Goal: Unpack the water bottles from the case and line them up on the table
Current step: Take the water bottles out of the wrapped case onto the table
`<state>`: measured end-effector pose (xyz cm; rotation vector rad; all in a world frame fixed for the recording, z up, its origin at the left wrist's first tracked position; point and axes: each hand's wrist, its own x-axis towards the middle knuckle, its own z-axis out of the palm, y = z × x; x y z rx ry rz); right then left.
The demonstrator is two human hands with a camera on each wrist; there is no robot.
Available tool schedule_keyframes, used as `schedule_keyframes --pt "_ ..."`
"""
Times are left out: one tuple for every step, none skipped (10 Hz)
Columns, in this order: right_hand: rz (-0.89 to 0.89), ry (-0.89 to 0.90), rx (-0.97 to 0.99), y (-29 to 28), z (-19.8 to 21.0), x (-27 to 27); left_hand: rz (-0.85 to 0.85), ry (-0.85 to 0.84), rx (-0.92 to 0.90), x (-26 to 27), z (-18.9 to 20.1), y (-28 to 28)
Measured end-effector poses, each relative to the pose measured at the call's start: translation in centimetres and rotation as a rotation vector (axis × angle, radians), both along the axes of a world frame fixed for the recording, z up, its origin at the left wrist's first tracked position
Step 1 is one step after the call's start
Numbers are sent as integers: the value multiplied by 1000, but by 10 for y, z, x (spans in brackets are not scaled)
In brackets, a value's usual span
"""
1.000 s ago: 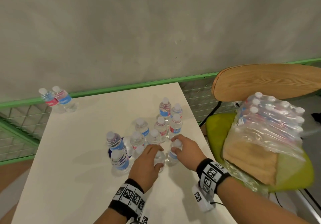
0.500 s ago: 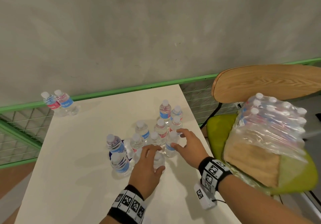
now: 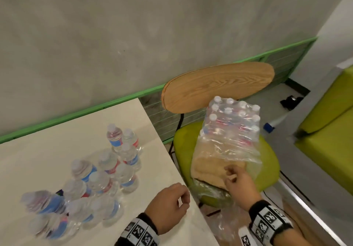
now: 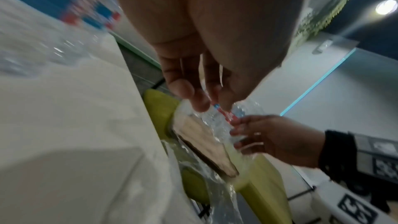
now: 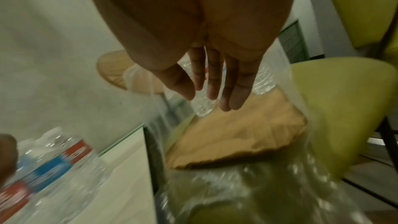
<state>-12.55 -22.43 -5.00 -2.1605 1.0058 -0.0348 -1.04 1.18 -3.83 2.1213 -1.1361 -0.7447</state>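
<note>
Reaching for the shrink-wrapped case (image 3: 232, 129) on the green chair (image 3: 183, 146), the right hand (image 3: 239, 181) hovers empty, fingers straight and slightly spread, above its torn open end. The left hand (image 3: 168, 206), loosely curled and empty, hangs over the table (image 3: 57, 150) edge near the clustered unpacked bottles (image 3: 107, 171). Fetching seems underway; next comes gripping a bottle inside the wrap. Only the right wrist view shows the palm empty.

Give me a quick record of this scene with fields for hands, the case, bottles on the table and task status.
left hand: above table edge, loosely curled, holds nothing
right hand: fingers extended, reaching toward the case, holds nothing
case: torn plastic wrap, bottles inside, on green chair
table bottles: clustered upright, not lined up
status: unpacking unfinished
</note>
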Motion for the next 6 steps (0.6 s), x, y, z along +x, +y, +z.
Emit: schedule_keyframes --pt "39 144 -113 -33 2 7 -117 0 50 -3 -10 -63" --pt "69 289 -200 -56 10 16 -56 2 61 2 -17 -125" --pt "88 318 -191 -71 16 25 -12 -93 249 9 -17 -176" --pt "107 350 -136 -74 9 32 -50 -122 403 15 -19 -199" --pt "-64 302 6 -86 -6 47 130 -50 313 29 -21 -212" --pt "-123 229 33 -91 -7 58 422 21 178 39 -11 -227"
